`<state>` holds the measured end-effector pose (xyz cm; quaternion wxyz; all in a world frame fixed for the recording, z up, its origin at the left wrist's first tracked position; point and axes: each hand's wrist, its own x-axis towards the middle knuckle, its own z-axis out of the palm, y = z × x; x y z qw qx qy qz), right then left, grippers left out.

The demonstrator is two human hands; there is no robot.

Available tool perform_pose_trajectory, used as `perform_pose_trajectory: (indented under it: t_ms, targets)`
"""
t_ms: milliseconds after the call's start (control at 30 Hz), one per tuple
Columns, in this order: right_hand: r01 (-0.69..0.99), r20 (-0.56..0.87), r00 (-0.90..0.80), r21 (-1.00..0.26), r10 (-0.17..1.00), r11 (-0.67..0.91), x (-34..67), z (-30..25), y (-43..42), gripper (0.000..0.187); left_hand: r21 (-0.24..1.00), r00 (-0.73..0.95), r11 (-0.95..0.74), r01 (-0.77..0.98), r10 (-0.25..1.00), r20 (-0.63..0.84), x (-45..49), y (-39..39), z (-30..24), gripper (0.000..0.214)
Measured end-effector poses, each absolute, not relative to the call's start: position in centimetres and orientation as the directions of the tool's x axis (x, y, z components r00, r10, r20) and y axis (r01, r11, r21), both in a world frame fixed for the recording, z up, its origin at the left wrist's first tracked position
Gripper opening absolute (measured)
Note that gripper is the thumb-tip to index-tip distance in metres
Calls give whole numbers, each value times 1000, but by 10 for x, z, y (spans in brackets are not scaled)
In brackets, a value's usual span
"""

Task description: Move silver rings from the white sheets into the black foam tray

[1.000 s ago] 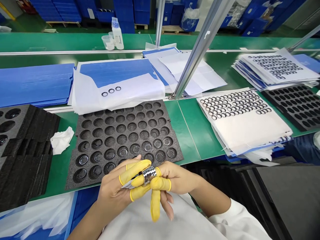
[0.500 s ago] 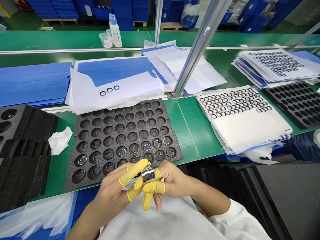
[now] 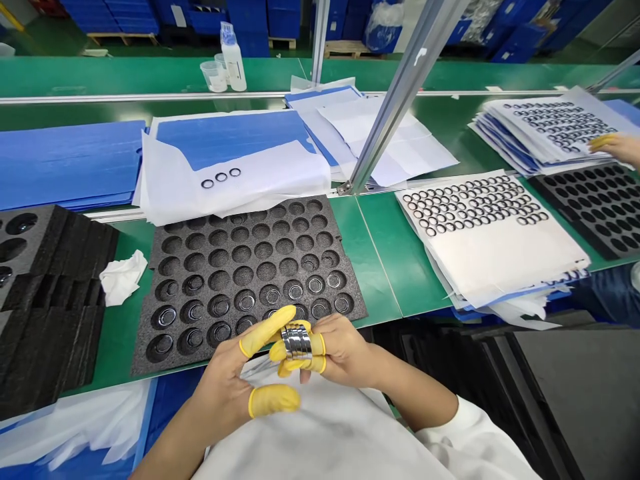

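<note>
My right hand (image 3: 345,350), with yellow finger cots, is closed on a stack of several shiny metal rings (image 3: 297,343) that sit around its fingers, in front of my white top. Close by on the left, my left hand (image 3: 235,380) has its thumb and forefinger spread wide, also in yellow cots. Its forefinger tip is close to the upper edge of the rings; whether it touches them I cannot tell. Just beyond both hands lies a dark foam tray (image 3: 230,267) with round pockets. Rings lie in many of its nearer pockets.
Three dark rings (image 3: 221,177) lie on white paper behind the tray. Foam trays (image 3: 60,287) are stacked at left, beside a crumpled wipe (image 3: 123,277). A ring-covered sheet (image 3: 500,247) lies right of a slanting metal post (image 3: 395,100). Another person's hand (image 3: 620,145) is at far right.
My left thumb and forefinger have opened away from the rings, and the greyish sliver by my left fingers no longer shows. Another person's hand has come in at the right edge, lifting a sheet corner.
</note>
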<state>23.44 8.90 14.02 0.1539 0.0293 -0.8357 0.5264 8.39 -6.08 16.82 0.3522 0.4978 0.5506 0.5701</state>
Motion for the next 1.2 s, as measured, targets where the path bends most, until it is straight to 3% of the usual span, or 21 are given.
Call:
perform_pose_trajectory:
  t_ms: [133,233,333,467,600,733,933,1200]
  targets:
    - [-174,262,-964,-757,49,630,234,135,89,22,979,-410,-100,175,897,165,91,-57,160,58]
    - [-158,246,-967,-791,70,591,234,140,88,23,969,-427,-107,225,883,196,93,-54,162,44]
    - [-149,212,-969,-912,128,383,235,151,87,30,962,-400,-112,251,893,208,91,-54,163,39]
    - [-14,20,-995,-998,102,62,237,166,87,37,934,-406,-142,327,872,275,90,-56,162,48]
    - [152,-150,-988,-939,-29,-308,240,172,87,51,890,-446,-127,438,829,338,91,-55,165,45]
    - [236,-217,-971,-831,-98,-503,243,172,87,64,816,-429,-136,562,795,428,92,-53,171,39]
    - [233,-220,-971,-793,-91,-563,247,173,86,63,749,-384,-175,639,771,508,93,-50,173,51]
    - [135,-161,-987,-897,27,-421,249,181,82,52,761,-341,-270,590,771,538,93,-56,159,68]
